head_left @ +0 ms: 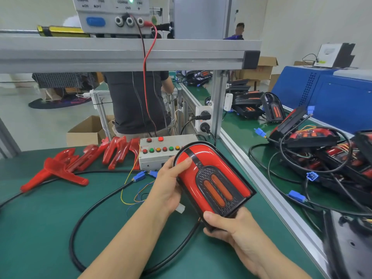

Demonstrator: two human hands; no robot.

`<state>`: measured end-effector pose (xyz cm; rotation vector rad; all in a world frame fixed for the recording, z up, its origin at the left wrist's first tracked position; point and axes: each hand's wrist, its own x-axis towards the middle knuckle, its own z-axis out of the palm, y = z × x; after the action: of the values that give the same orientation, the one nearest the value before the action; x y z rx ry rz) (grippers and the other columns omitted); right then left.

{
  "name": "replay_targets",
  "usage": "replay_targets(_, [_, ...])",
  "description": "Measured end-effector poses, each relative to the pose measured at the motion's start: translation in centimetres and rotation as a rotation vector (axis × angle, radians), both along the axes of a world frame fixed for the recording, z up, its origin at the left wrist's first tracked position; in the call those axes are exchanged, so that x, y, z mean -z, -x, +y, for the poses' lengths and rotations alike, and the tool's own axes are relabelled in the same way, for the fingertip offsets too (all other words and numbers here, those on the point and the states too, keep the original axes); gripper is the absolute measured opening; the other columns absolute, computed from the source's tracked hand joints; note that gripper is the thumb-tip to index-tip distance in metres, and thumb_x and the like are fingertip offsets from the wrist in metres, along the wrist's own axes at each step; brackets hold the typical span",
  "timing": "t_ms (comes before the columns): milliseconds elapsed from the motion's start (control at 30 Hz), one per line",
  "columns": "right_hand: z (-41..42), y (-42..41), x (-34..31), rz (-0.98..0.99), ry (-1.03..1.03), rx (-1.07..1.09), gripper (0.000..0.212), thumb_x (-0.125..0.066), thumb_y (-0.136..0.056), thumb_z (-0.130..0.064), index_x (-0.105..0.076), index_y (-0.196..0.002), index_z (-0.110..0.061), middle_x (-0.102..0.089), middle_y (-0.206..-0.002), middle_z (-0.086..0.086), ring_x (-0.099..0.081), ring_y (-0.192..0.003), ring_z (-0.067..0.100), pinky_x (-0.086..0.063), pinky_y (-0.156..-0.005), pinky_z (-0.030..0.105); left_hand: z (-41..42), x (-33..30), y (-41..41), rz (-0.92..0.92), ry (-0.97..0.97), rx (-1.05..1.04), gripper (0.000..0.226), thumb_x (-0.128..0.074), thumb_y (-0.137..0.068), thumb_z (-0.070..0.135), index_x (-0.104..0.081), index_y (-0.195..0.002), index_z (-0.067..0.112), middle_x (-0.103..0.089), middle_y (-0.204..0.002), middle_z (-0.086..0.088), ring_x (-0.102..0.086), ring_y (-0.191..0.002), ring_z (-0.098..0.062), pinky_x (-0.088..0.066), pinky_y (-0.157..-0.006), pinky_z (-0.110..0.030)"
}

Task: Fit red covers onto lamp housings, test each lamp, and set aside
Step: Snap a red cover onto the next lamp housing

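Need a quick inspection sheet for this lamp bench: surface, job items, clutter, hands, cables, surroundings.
Surface: green mat on the bench, aluminium rail along its right edge.
Job's things: lamp with red cover fitted, held above the mat; loose red covers piled at back left; button test box behind the lamp.
Clutter: nothing seen.
Grippers: left hand grips the lamp's upper left side; right hand grips its lower end.
Cables: black cable loops over the mat; blue connectors lie near the box.
Surroundings: power supply on the overhead frame; lamp pile on the right bench.
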<state>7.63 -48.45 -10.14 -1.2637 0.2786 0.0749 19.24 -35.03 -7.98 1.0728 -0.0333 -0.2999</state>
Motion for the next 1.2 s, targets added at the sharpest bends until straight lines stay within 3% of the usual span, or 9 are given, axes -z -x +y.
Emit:
replay_targets(200, [0.4, 0.3, 0.1, -0.046, 0.063, 0.012, 0.047, -0.082, -0.069, 0.001, -0.063, -0.111, -0.007, -0.075, -0.095, 0.011, -0.072, -0.089, 0.027, -0.059, -0.066, 0.033, 0.6, -0.3, -0.1, 0.062, -0.014, -0.001, 0.039, -0.074, -0.066, 0.015, -0.069, -0.104, 0.015, -0.075, -0.093, -0.008, -0.071, -0.073, -0.019, -0.056, -0.058, -0.031])
replay_targets(467, [0.2, 0.0, 0.5, -0.067, 0.155, 0.056, 0.04, -0.083, -0.07, -0.001, -0.068, -0.107, -0.009, -0.076, -0.093, 0.009, -0.072, -0.087, 0.026, -0.061, -0.072, 0.038, -0.1, -0.4, -0.2, 0.036, -0.004, 0.039, 0.036, -0.073, -0.069, 0.016, -0.069, -0.105, 0.015, -0.074, -0.093, -0.007, -0.071, -0.077, -0.018, -0.057, -0.066, -0.033])
replay_targets(633, [-1.9, -0.3, -0.5, -0.075, 0.288, -0.05, 0.079, -0.08, -0.049, -0.074, -0.068, -0.112, -0.027, -0.075, -0.103, -0.013, -0.068, -0.098, 0.006, -0.048, -0.093, 0.034, 0.2, -1.0, -0.9, 0.008, 0.08, 0.131, 0.038, -0.069, -0.07, 0.013, -0.067, -0.108, 0.013, -0.074, -0.092, -0.007, -0.071, -0.076, -0.019, -0.058, -0.066, -0.032])
replay_targets(700, [-3.8, -0.9, -1.2, -0.183, 0.226, -0.006, 0.093, -0.073, -0.041, -0.085, -0.069, -0.114, -0.029, -0.073, -0.109, -0.01, -0.066, -0.106, 0.008, -0.046, -0.097, 0.034, 0.6, -1.7, -1.4, -0.088, 0.082, 0.221, 0.045, -0.068, -0.073, 0.008, -0.063, -0.117, 0.01, -0.073, -0.095, -0.009, -0.071, -0.08, -0.021, -0.058, -0.067, -0.032])
replay_targets(800, [-5.7, -1.9, -2.5, -0.285, 0.033, -0.151, 0.094, -0.075, -0.054, -0.079, -0.061, -0.131, -0.026, -0.067, -0.125, -0.005, -0.061, -0.118, 0.012, -0.053, -0.092, 0.028, 0.2, -2.8, -2.0, -0.223, 0.097, 0.42, 0.057, -0.065, -0.071, 0.0, -0.058, -0.127, 0.012, -0.067, -0.106, -0.012, -0.067, -0.086, -0.026, -0.056, -0.077, -0.035])
replay_targets(900, [-5.1, -2.3, -2.7, -0.247, -0.014, -0.396, 0.069, -0.082, -0.058, -0.066, -0.072, -0.116, -0.03, -0.071, -0.117, -0.001, -0.067, -0.108, 0.016, -0.054, -0.087, 0.027, -1.6, -3.8, -1.9, -0.308, 0.094, 0.598, 0.058, -0.066, -0.062, 0.004, -0.062, -0.119, 0.015, -0.066, -0.104, -0.011, -0.065, -0.085, -0.025, -0.054, -0.079, -0.035])
replay_targets(1000, [-4.4, -2.7, -1.4, -0.266, -0.156, -0.456, 0.07, -0.089, -0.049, -0.059, -0.074, -0.111, -0.029, -0.073, -0.112, 0.003, -0.07, -0.103, 0.021, -0.056, -0.084, 0.032, -3.1, -4.6, -1.5, -0.295, 0.108, 0.581, 0.059, -0.064, -0.059, 0.006, -0.061, -0.118, 0.01, -0.064, -0.104, -0.013, -0.063, -0.087, -0.027, -0.053, -0.083, -0.036])
replay_targets(1100, [-4.0, -2.6, -1.3, -0.409, -0.203, -0.339, 0.065, -0.088, -0.052, -0.059, -0.075, -0.109, -0.03, -0.073, -0.111, 0.004, -0.07, -0.102, 0.023, -0.057, -0.083, 0.036, -2.3, -4.3, -1.7, -0.402, -0.134, 0.368, 0.036, -0.063, -0.075, 0.011, -0.066, -0.111, 0.014, -0.068, -0.109, 0.0, -0.061, -0.099, -0.016, -0.047, -0.092, -0.036])
replay_targets(1200, [-5.1, -2.5, -1.6, -0.404, -0.302, -0.099, 0.074, -0.095, -0.028, -0.057, -0.08, -0.093, -0.024, -0.075, -0.102, 0.007, -0.073, -0.091, 0.021, -0.06, -0.07, 0.035, 2.6, -2.7, -3.0, -0.485, -0.715, -0.103, 0.013, -0.066, -0.086, 0.012, -0.072, -0.093, 0.021, -0.072, -0.097, 0.008, -0.065, -0.087, -0.005, -0.047, -0.084, -0.034])
